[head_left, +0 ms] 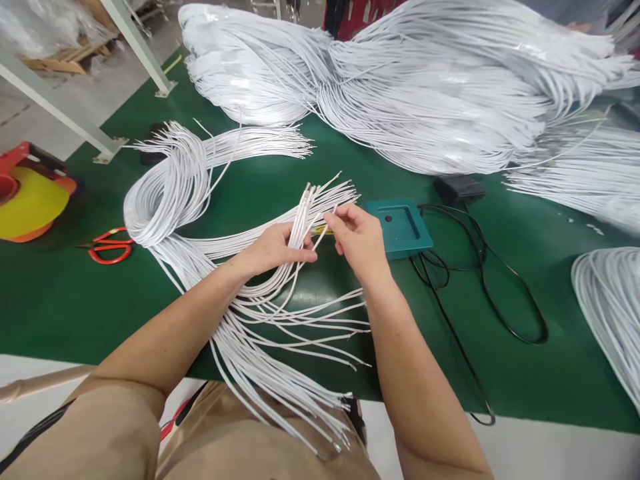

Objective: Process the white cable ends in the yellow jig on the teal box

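Note:
My left hand (280, 248) is closed around a small bunch of white wires (300, 217), whose ends stick up past the thumb. Just to its right, the thumb and forefinger of my right hand (359, 237) pinch the end of a single white wire (321, 235). Behind both hands lies a larger fan of white wires (240, 241), joined at the left to a looped coil (143, 203). More loose wire ends (290, 380) spread below my hands and over the table's front edge. Beside my right hand sits a teal device (425, 230) with a shallow recess.
Big bundles of white wire (425, 93) fill the back of the green table (525, 387); another coil (613, 307) lies at right. A black cable (520, 287) loops beside the device. Red-handled scissors (113, 259) and a tape dispenser (35, 193) lie left, near metal posts (65, 103).

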The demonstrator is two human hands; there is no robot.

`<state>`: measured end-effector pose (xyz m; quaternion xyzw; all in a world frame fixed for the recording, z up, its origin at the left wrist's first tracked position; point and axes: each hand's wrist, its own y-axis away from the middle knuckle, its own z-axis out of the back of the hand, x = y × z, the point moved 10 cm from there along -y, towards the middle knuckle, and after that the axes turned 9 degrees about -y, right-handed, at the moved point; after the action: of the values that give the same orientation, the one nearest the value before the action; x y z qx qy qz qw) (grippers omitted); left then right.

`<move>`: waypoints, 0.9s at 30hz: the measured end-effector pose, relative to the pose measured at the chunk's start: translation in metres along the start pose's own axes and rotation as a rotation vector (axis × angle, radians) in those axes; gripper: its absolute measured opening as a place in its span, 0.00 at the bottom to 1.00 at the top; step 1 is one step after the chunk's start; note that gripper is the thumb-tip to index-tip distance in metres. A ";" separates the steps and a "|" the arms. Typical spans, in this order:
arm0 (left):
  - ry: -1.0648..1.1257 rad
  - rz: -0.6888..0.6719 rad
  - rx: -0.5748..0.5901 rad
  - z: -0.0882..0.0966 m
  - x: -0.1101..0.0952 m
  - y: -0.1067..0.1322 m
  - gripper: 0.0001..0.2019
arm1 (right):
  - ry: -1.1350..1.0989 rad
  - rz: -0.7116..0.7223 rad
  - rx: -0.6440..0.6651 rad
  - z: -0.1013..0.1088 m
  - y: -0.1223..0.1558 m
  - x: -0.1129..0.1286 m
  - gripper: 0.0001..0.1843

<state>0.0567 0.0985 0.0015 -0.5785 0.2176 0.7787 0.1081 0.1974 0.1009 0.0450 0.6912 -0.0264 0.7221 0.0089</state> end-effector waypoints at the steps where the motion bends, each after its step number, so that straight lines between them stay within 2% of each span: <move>1: 0.064 -0.011 0.018 -0.004 -0.002 0.001 0.17 | -0.077 -0.012 0.009 -0.003 0.000 -0.002 0.15; 4: 0.297 -0.059 -0.032 -0.002 -0.007 0.001 0.18 | -0.227 -0.074 0.059 -0.018 0.005 -0.007 0.14; 6: 0.343 -0.080 -0.107 0.004 -0.008 0.001 0.19 | -0.242 -0.095 0.116 -0.028 0.009 -0.006 0.14; 8: 0.329 -0.087 -0.150 0.008 -0.008 0.001 0.19 | -0.215 -0.084 0.118 -0.030 0.010 -0.004 0.13; 13: 0.213 -0.107 -0.201 0.015 -0.011 0.003 0.19 | -0.096 0.011 -0.013 -0.017 0.009 0.003 0.10; 16: 0.145 -0.108 -0.215 0.016 -0.012 0.003 0.19 | -0.084 0.024 -0.012 -0.017 0.008 0.003 0.08; 19: 0.153 -0.096 -0.200 0.016 -0.012 0.002 0.19 | -0.221 -0.047 0.033 -0.023 0.008 -0.005 0.08; 23: 0.186 -0.112 -0.176 0.014 -0.014 0.002 0.20 | -0.487 -0.246 0.069 -0.033 0.010 -0.023 0.09; 27: 0.222 -0.132 -0.114 0.004 -0.017 0.002 0.18 | -0.572 -0.329 0.100 -0.038 0.010 -0.028 0.10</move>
<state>0.0576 0.1004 0.0185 -0.6793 0.1453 0.7122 0.1012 0.1597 0.0932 0.0155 0.8605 0.1199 0.4880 0.0837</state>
